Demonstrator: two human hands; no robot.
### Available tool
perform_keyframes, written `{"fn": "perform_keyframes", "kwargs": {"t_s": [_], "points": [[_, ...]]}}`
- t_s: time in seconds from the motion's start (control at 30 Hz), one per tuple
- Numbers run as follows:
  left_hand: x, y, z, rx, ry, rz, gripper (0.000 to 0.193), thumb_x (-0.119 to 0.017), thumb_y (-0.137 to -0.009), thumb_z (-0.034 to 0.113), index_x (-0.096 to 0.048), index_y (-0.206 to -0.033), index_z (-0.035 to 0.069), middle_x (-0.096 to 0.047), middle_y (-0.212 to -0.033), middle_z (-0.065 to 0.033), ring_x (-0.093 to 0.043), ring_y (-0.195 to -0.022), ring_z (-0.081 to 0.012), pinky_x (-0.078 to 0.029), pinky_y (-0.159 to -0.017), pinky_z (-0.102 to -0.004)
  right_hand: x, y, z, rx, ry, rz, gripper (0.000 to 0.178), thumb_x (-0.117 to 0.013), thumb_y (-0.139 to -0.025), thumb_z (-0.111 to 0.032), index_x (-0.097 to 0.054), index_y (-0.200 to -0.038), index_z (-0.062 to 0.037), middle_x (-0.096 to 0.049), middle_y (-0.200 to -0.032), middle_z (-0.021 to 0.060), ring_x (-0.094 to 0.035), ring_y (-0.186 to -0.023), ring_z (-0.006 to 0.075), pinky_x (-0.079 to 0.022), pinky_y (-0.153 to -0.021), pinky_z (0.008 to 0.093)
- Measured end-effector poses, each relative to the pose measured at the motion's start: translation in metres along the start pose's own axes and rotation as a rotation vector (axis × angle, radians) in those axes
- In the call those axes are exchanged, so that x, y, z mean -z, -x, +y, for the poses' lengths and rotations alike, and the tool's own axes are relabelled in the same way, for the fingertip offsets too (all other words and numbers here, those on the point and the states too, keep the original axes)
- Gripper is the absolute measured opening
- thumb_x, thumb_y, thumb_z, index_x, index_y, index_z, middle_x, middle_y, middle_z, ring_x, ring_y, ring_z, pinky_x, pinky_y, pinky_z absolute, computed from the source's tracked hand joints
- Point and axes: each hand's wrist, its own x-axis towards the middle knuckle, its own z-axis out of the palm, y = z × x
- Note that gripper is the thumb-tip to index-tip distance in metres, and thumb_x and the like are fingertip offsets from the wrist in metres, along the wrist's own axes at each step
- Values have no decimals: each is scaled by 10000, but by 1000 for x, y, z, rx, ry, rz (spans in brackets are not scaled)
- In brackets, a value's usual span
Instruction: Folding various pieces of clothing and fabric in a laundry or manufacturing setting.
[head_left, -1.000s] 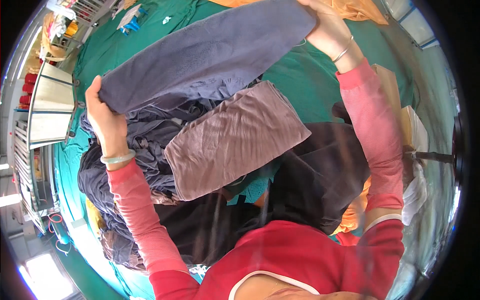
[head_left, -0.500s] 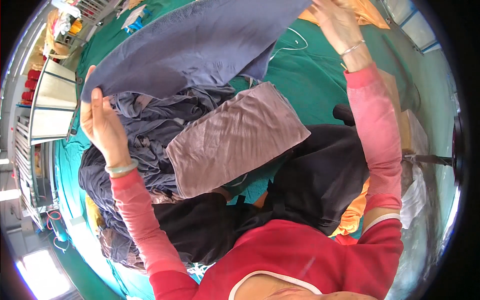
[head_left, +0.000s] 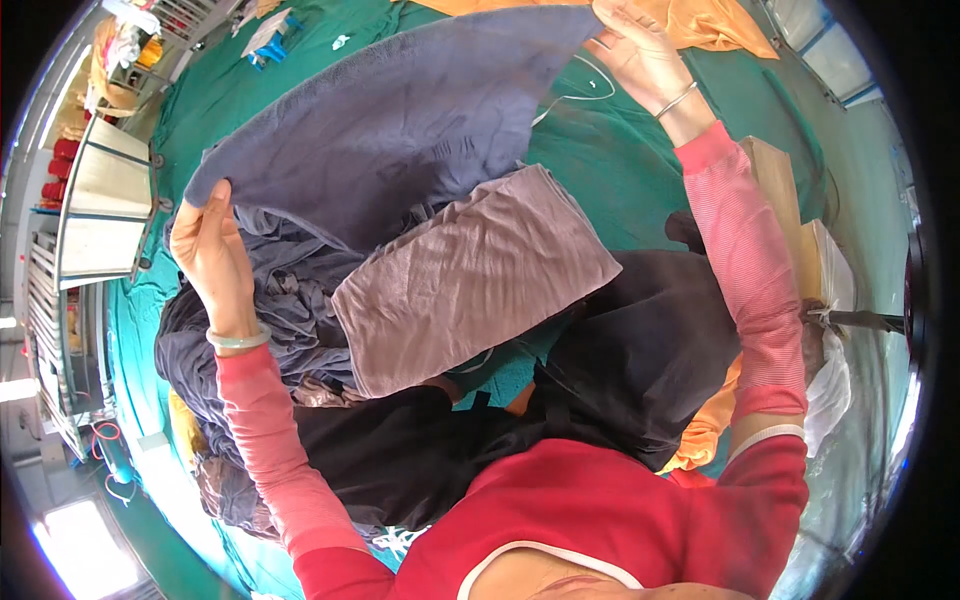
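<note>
A blue-grey towel (head_left: pixel 390 120) is stretched out in front of me between both raised hands. My left hand (head_left: pixel 212 250) pinches its left corner between thumb and fingers. At the upper right, my right hand (head_left: pixel 640 60) grips the opposite corner. Below the towel, a flat brownish-mauve cloth (head_left: pixel 475 280) lies across my lap area, its surface lightly creased. The hanging edge of the towel reaches down to the far edge of that cloth. Beside it on the left is a crumpled heap of blue-grey cloths (head_left: pixel 290 270), partly hidden by the towel and my left hand.
Green sheeting (head_left: pixel 640 195) covers the floor. Orange cloth (head_left: pixel 720 25) lies at the far right, with a white cord (head_left: pixel 590 95) nearer. Wheeled white carts (head_left: pixel 105 200) stand left; cardboard boxes (head_left: pixel 775 180) are beyond my right arm. A small blue stool (head_left: pixel 268 48) sits far left.
The towel has come down and nearer. My right hand has lowered and shifted slightly left; my left hand has moved a little right and down. The mauve cloth stays put.
</note>
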Motion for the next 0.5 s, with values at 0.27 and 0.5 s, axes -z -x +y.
{"fn": "perform_keyframes", "kwargs": {"t_s": [0.27,0.5], "points": [[16,22,27,3,17,-38,192,-569,-834,-16,-647,-1007,14,-632,-1024,-86,-573,-977,-160,-408,-907,-293,-18,22,-25,27,-12,12,270,-618,-824,-84,-595,-1089,-43,-649,-917,47,-608,-848,158,-459,-809,308],[59,101,94,-116,-409,-302,243,-634,-795,153,-629,-1009,36,-635,-997,-112,-593,-953,-210,-428,-768,-370,-10,95,-71,105,148,-420,264,-625,-824,-176,-607,-1034,-16,-617,-744,25,-604,-672,186,-490,-599,287]]}}
